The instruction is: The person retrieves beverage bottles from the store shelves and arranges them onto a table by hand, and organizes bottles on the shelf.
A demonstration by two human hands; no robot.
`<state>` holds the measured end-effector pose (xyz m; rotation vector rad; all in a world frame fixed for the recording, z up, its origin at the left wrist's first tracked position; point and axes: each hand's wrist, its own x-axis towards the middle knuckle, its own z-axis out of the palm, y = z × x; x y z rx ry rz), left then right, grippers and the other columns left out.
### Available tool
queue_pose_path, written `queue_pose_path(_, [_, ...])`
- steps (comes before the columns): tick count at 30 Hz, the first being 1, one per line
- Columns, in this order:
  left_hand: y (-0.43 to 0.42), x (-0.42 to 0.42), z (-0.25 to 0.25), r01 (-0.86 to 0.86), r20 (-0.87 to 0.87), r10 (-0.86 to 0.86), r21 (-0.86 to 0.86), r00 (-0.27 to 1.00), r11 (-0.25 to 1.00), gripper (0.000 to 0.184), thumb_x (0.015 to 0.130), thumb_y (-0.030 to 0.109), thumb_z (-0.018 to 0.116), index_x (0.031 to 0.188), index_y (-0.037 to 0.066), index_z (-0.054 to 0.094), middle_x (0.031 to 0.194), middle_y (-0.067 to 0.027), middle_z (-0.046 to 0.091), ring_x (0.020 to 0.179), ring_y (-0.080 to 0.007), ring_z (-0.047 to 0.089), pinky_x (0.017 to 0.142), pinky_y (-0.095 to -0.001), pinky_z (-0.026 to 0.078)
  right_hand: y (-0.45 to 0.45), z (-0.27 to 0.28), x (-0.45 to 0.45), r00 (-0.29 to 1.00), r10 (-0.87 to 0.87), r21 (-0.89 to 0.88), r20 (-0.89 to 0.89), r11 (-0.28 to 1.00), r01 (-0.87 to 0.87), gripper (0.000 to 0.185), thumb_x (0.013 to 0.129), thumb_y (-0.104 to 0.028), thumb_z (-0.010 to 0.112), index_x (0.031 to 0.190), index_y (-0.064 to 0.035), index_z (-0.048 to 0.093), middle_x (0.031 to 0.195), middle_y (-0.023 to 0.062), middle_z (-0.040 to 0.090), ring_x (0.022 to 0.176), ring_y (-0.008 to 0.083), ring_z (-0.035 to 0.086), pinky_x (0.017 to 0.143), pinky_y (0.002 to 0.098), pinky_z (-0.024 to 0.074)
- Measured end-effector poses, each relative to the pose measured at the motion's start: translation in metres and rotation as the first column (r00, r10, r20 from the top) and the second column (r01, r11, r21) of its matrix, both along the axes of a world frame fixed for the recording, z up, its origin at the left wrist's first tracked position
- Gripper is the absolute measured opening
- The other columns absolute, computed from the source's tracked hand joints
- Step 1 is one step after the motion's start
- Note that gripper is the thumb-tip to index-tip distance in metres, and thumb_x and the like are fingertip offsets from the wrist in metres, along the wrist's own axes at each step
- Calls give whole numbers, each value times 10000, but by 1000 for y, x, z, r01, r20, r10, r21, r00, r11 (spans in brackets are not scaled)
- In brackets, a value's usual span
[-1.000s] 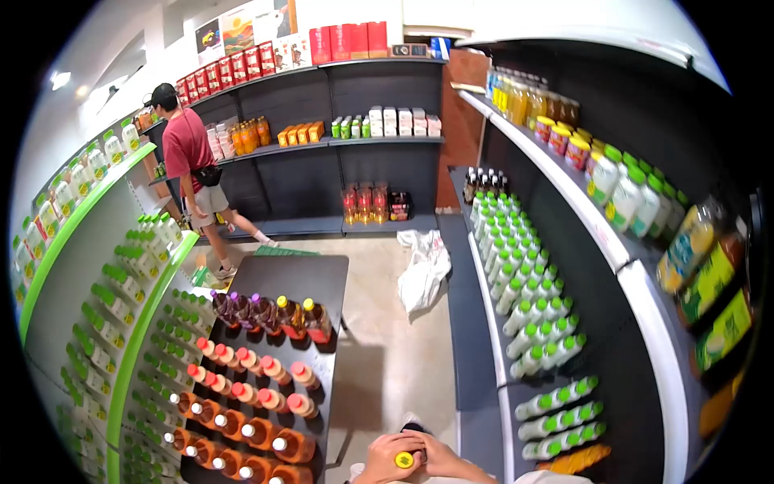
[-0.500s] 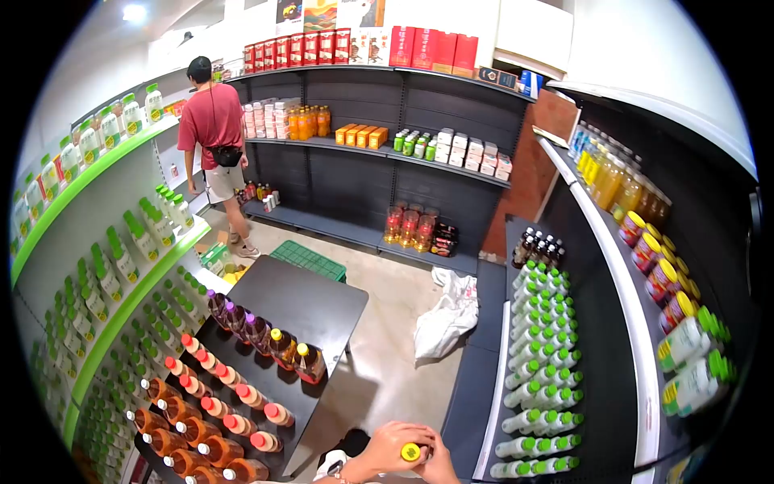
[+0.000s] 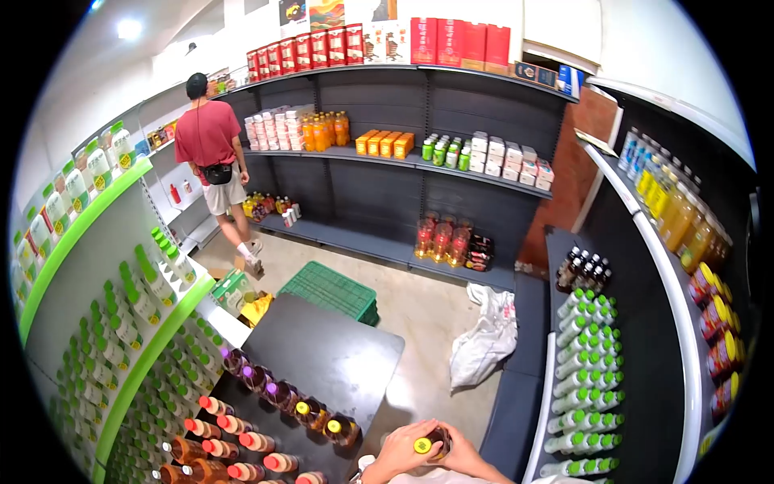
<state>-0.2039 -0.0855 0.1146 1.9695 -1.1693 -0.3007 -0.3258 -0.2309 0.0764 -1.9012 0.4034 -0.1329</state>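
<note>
At the bottom centre, a dark drink bottle (image 3: 440, 443) with a yellow cap is held between my two hands. My left hand (image 3: 402, 450) wraps round it from the left, beside the cap. My right hand (image 3: 466, 457) is closed on its right side. Its lower part is hidden by my hands. Left of my hands is a black table (image 3: 326, 331) bearing a row of dark bottles (image 3: 282, 394) with purple and yellow caps. Nearer me on it stand several red-capped bottles (image 3: 256, 441) and amber bottles (image 3: 208, 469) with white caps.
Green-edged shelves (image 3: 153, 343) of green-capped bottles line the left. A person (image 3: 208, 133) in a red shirt stands at the far shelves. A green crate (image 3: 329, 289) and a white sack (image 3: 484, 339) lie on the floor. On the right, a low shelf holds green-capped bottles (image 3: 582, 379).
My view has shifted left and forward over the table. The bottle is turned so its dark side shows between my hands. The person at the back has taken a step.
</note>
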Motion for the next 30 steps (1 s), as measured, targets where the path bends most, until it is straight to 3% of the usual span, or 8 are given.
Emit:
queue_pose_path(3, [-14,57,6,-93,19,95,-63,995,994,527,823,427,707,1186,46,669,1201,-134,677,1078,-306,656,914,-383,532,-26,-2,65,998,64,-152,-21,986,-67,930,595,-199,937,1365,-38,441,1251,133,604,1152,234,602,987,366,483])
queue_pose_path(4, [-19,77,5,-114,34,116,-57,993,992,533,821,437,711,1181,46,671,1198,-134,678,1077,-305,656,909,-387,535,-32,-18,91,996,90,-14,18,996,-90,931,585,-172,938,1361,-45,438,1237,137,607,1137,248,606,974,371,488])
queue_pose_path(10, [-30,134,-28,-403,45,402,201,914,893,594,821,585,648,1208,136,680,1206,-90,683,1042,-287,678,846,-392,563,-48,-70,181,987,162,-137,-4,977,-161,915,585,-167,938,1341,-59,435,1225,123,600,1125,239,601,979,359,486])
queue_pose_path(16, [-16,158,-49,-491,46,543,496,838,716,578,833,648,589,1131,159,672,918,-127,731,765,-343,714,639,-463,572,-46,-151,237,908,419,126,-31,902,-412,968,588,-193,946,1363,-46,385,1227,128,583,1154,228,576,994,373,477])
queue_pose_path(17, [-16,169,-53,-493,36,564,535,825,686,575,831,653,589,1113,159,671,881,-134,731,749,-348,713,624,-468,568,-46,-148,245,883,463,47,-72,886,-461,967,588,-212,950,1358,-42,390,1232,135,582,1158,237,576,999,373,471])
queue_pose_path(20, [-15,177,-80,-661,92,694,413,714,626,567,804,669,618,1036,153,652,766,-142,714,698,-353,708,584,-466,561,-45,-141,281,809,580,22,-98,814,-581,970,574,-225,952,1351,-31,404,1237,143,586,1163,248,578,1005,368,465])
queue_pose_path(24, [-19,205,-101,-740,141,788,472,600,479,646,776,703,630,1022,105,646,741,-155,699,614,-355,693,527,-463,552,-47,-140,340,699,707,-65,-105,697,-714,956,579,-227,944,1358,-57,416,1259,158,584,1185,299,580,995,392,470])
queue_pose_path(30, [-40,257,-114,-791,180,858,512,481,336,744,771,640,677,1189,28,623,1033,-215,689,770,-370,705,629,-443,575,-46,-161,411,655,748,-53,-106,654,-755,914,606,-177,913,1357,-81,401,1229,190,607,1152,389,584,945,448,488])
